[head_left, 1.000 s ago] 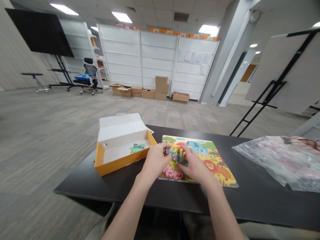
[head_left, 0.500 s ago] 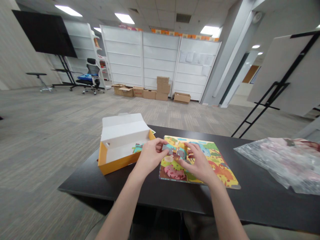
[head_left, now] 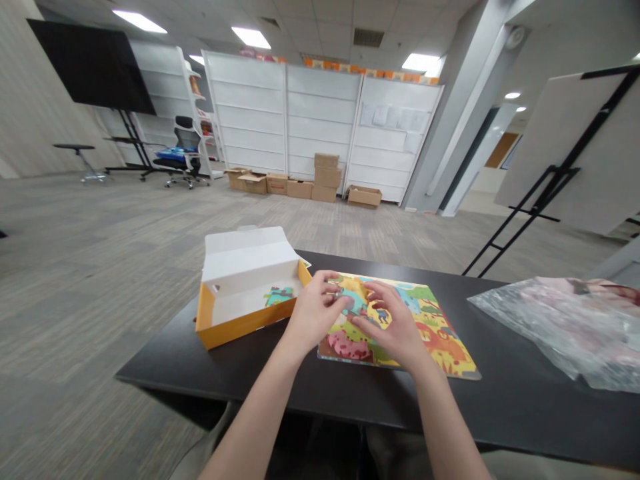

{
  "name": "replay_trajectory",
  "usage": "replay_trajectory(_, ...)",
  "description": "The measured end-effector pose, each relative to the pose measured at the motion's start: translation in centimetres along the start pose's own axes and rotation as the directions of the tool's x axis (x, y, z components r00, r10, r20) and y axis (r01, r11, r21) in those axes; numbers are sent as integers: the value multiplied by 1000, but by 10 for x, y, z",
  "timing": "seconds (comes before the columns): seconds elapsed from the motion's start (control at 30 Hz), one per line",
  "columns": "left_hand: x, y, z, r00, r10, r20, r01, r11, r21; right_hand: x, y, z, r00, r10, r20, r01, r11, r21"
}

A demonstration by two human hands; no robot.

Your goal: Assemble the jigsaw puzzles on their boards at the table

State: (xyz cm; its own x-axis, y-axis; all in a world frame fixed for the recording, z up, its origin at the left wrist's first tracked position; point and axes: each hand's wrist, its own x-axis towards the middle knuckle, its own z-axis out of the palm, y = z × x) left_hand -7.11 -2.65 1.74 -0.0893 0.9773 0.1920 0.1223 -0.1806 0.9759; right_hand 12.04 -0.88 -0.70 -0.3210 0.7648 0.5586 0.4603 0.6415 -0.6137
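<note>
A colourful animal jigsaw puzzle (head_left: 440, 340) lies flat on the dark table, its picture largely laid out, with a pink animal and an orange lion showing. Over its left half, a teal and grey puzzle piece (head_left: 354, 303) is between my two hands. My left hand (head_left: 316, 312) pinches its left side with thumb and fingers. The curled thumb and fingers of my right hand (head_left: 393, 323) are round its right side; their exact contact is partly hidden. Left of the puzzle stands an open yellow box (head_left: 245, 328) with teal and green pieces (head_left: 279, 295) inside.
A clear plastic bag (head_left: 560, 327) with pinkish contents lies on the table's right side. The black table (head_left: 210, 373) has its left corner near the box. Beyond it are cardboard boxes (head_left: 327, 177), white shelves, an office chair (head_left: 185, 150) and a whiteboard stand (head_left: 540, 200).
My left hand has moved right, bringing the piece closer to my right hand. My right hand has shifted slightly left, and more of the pieces in the yellow box now show.
</note>
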Motion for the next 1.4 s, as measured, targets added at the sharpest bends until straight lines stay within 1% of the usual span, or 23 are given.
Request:
replay_trajectory(0.07, 3, 2, -16, 994, 40, -100, -36, 999, 40, 0, 1, -4, 1000, 12, -16, -12, 1000, -15)
replay_trajectory(0.13, 6, 4, -39, 965, 108, -241, -69, 984, 162, 1, 4, -8, 999, 28, -23, -29, 998, -58)
replay_trajectory(0.17, 7, 4, -52, 942, 136, -308, -57, 966, 253, 1, 6, -10, 999, 38, -21, -40, 995, -88)
replay_trajectory(0.2, 7, 3, -64, 924, 145, -354, -6, 931, 365, 1, 8, -12, 998, 53, -19, -55, 991, -122)
replay_trajectory(0.27, 8, -1, -86, 893, 152, -423, 134, 808, 573, 0, 14, -14, 996, 89, -19, -91, 977, -194)
replay_trajectory(0.3, 9, -4, -95, 888, 159, -432, 177, 750, 638, 0, 17, -15, 994, 107, -22, -109, 968, -226)
replay_trajectory(0.37, 10, -13, -106, 909, 124, -398, 212, 685, 697, -1, 23, -16, 990, 141, -23, -142, 951, -276)
replay_trajectory(0.43, 10, -20, -109, 942, 78, -328, 204, 643, 738, -2, 27, -16, 985, 172, 0, -163, 936, -311)
replay_trajectory(0.47, 9, -22, -108, 950, 89, -300, 185, 613, 769, -3, 29, -17, 982, 187, 16, -172, 930, -324)
replay_trajectory(0.53, 6, -19, -102, 938, 207, -278, 128, 539, 832, -4, 32, -19, 975, 217, 50, -188, 920, -343)
replay_trajectory(0.6, 2, -8, -92, 882, 374, -288, 59, 517, 854, -5, 35, -22, 966, 245, 78, -203, 913, -353)
replay_trajectory(0.63, -1, -1, -84, 855, 432, -286, 5, 546, 838, -6, 36, -24, 962, 259, 89, -212, 910, -355)
replay_trajectory(0.67, -4, 7, -76, 853, 458, -249, -80, 586, 806, -6, 36, -26, 957, 274, 97, -224, 906, -358)
replay_trajectory(0.7, -7, 13, -67, 865, 463, -193, -166, 627, 761, -6, 37, -28, 951, 292, 102, -238, 902, -361)
replay_trajectory(0.73, -10, 19, -56, 885, 451, -111, -248, 660, 710, -6, 37, -31, 943, 314, 107, -257, 895, -364)
replay_trajectory(0.8, -15, 23, -33, 927, 340, 160, -363, 702, 613, -7, 36, -36, 920, 373, 124, -307, 879, -365)
replay_trajectory(0.83, -18, 22, -21, 918, 274, 286, -394, 710, 584, -7, 36, -39, 905, 403, 139, -331, 871, -364)
replay_trajectory(0.87, -20, 19, -9, 890, 204, 408, -423, 705, 570, -7, 36, -41, 889, 429, 158, -352, 863, -361)
replay_trajectory(0.93, -23, 11, 11, 830, 103, 549, -466, 670, 578, -10, 36, -46, 868, 462, 182, -379, 853, -358)
replay_trajectory(1.0, -25, 2, 25, 804, 44, 593, -485, 625, 612, -13, 36, -51, 865, 469, 178, -384, 848, -366)
replay_trajectory(1.13, -24, -8, 39, 798, 25, 602, -509, 563, 651, -20, 35, -58, 868, 465, 175, -373, 842, -390)
replay_trajectory(1.27, -21, -9, 44, 767, 20, 641, -543, 552, 633, -26, 34, -63, 837, 503, 217, -397, 830, -391)
replay_trajectory(1.4, -20, -8, 50, 758, 0, 652, -540, 560, 628, -31, 38, -66, 824, 495, 276, -392, 850, -352)
